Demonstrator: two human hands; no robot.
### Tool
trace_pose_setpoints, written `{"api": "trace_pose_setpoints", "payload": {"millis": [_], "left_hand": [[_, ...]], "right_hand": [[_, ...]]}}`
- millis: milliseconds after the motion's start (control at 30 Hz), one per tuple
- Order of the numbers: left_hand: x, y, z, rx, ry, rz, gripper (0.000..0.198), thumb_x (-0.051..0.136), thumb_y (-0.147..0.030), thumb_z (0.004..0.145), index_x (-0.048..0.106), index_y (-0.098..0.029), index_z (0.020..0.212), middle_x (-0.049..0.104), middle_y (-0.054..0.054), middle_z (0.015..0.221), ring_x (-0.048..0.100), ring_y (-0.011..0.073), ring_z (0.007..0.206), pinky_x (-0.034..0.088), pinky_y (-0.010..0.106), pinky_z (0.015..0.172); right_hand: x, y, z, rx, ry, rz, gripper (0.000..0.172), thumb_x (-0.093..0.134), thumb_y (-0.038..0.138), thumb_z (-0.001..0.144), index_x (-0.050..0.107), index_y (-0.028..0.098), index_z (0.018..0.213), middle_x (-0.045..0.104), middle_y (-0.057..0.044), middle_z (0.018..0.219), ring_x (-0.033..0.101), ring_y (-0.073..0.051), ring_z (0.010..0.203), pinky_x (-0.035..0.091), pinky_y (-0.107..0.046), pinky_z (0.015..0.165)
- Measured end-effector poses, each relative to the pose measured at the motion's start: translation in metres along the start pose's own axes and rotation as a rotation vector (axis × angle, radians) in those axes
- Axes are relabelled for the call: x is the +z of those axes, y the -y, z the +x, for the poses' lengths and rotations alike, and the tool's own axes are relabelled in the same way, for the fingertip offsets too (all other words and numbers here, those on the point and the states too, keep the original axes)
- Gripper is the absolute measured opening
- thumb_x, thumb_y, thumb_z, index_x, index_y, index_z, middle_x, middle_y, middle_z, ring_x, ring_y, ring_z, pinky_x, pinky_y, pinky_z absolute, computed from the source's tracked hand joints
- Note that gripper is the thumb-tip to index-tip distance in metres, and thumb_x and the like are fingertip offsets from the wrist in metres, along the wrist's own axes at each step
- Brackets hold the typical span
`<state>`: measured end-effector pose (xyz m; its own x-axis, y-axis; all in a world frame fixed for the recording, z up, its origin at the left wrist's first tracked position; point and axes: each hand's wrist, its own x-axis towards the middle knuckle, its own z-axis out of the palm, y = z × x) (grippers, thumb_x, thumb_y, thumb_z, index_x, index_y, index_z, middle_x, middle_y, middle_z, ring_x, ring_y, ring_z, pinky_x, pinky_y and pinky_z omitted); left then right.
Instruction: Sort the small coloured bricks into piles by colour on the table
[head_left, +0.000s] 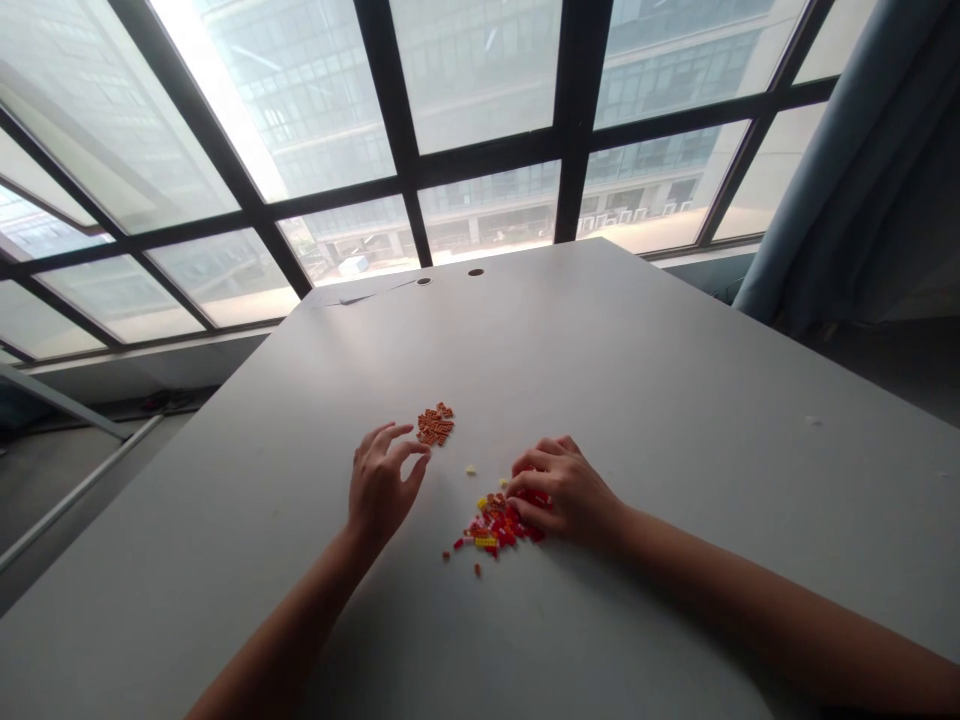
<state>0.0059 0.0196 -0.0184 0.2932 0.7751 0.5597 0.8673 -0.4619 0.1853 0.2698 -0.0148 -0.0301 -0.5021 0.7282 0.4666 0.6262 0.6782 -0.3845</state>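
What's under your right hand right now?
The right hand rests on a pile of small red, orange and yellow plastic bricks; bricks show around it, but whatever lies directly beneath it is covered.

Left hand [382, 485]'s hovering open by a pile of orange bricks [435, 424]. Right hand [562, 490]'s curled over a messy red and yellow pile [495, 525] on a grey desk [675, 400].

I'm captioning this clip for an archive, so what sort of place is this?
Most likely an office or workroom in a city: a grey desk with cable holes, a tall dark-framed window facing a multistorey building, and a blue curtain.
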Motion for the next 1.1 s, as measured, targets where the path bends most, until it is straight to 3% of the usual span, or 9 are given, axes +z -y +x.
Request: {"api": "trace_pose_setpoints", "payload": {"millis": [267,400,600,767,867,933,1033,1100], "left_hand": [[-0.012,-0.008,-0.023,0.014,-0.085,-0.015,0.01,0.057,-0.022,0.085,0.067,-0.023,0.085,0.066,0.007,0.109,0.052,0.0272,0.116,0.042,0.046,0.097],[-0.011,-0.006,-0.022,0.003,-0.119,-0.006,0.009,0.057,-0.022,0.084,0.067,-0.023,0.084,0.066,0.006,0.108,0.052,0.0273,0.116,0.041,0.046,0.097],[-0.012,-0.003,-0.025,0.014,-0.124,0.024,0.01,0.057,-0.022,0.085,0.067,-0.023,0.084,0.066,0.006,0.107,0.053,0.0277,0.116,0.041,0.046,0.096],[-0.012,-0.008,-0.024,0.038,-0.091,-0.018,0.01,0.058,-0.02,0.084,0.067,-0.023,0.083,0.066,0.007,0.109,0.052,0.0276,0.116,0.042,0.047,0.097],[-0.017,-0.012,-0.023,0.077,0.018,-0.144,0.007,0.061,-0.023,0.082,0.068,-0.024,0.081,0.065,0.006,0.112,0.05,0.0265,0.119,0.042,0.046,0.098],[-0.023,-0.012,-0.022,0.13,0.177,-0.25,0.004,0.069,-0.029,0.077,0.069,-0.026,0.079,0.061,0.006,0.119,0.045,0.028,0.124,0.041,0.047,0.101],[-0.03,-0.009,-0.022,0.19,0.422,-0.344,0.021,0.08,-0.039,0.063,0.071,-0.027,0.078,0.051,0.006,0.134,0.03,0.0334,0.135,0.037,0.05,0.105],[-0.033,-0.007,-0.023,0.201,0.498,-0.36,0.025,0.082,-0.042,0.059,0.072,-0.028,0.077,0.046,0.005,0.14,0.024,0.0349,0.137,0.035,0.052,0.106]], "right_hand": [[-0.002,-0.004,0.008,0.059,-0.047,0.08,0.015,0.058,0.03,0.088,0.068,0.02,0.082,0.072,-0.004,0.083,0.059,-0.018,0.08,0.032,-0.035,0.079],[0.003,-0.011,0.036,0.144,-0.024,0.094,0.011,0.061,0.026,0.086,0.068,0.019,0.083,0.071,-0.002,0.073,0.061,-0.016,0.071,0.035,-0.034,0.078],[0.029,-0.011,0.088,0.206,-0.009,0.084,0.004,0.067,0.02,0.081,0.071,0.022,0.081,0.073,0.0,0.075,0.063,-0.015,0.072,0.042,-0.031,0.078],[0.037,-0.007,0.097,0.256,-0.038,0.092,0.012,0.063,0.02,0.084,0.073,0.023,0.09,0.075,-0.002,0.081,0.064,-0.016,0.073,0.045,-0.029,0.073],[0.026,-0.006,0.084,0.221,-0.04,0.1,0.014,0.063,0.018,0.084,0.073,0.023,0.09,0.075,-0.001,0.081,0.064,-0.016,0.074,0.045,-0.029,0.075],[0.018,-0.006,0.071,0.183,-0.039,0.113,0.013,0.063,0.017,0.083,0.073,0.024,0.088,0.074,0.0,0.079,0.064,-0.015,0.072,0.045,-0.03,0.077],[0.008,-0.006,0.049,0.163,-0.031,0.131,0.012,0.063,0.017,0.082,0.073,0.023,0.087,0.074,0.0,0.078,0.064,-0.015,0.071,0.044,-0.031,0.077],[0.004,-0.005,0.037,0.168,-0.029,0.122,0.011,0.064,0.018,0.082,0.072,0.023,0.086,0.074,-0.001,0.078,0.064,-0.015,0.072,0.044,-0.032,0.078]]}}
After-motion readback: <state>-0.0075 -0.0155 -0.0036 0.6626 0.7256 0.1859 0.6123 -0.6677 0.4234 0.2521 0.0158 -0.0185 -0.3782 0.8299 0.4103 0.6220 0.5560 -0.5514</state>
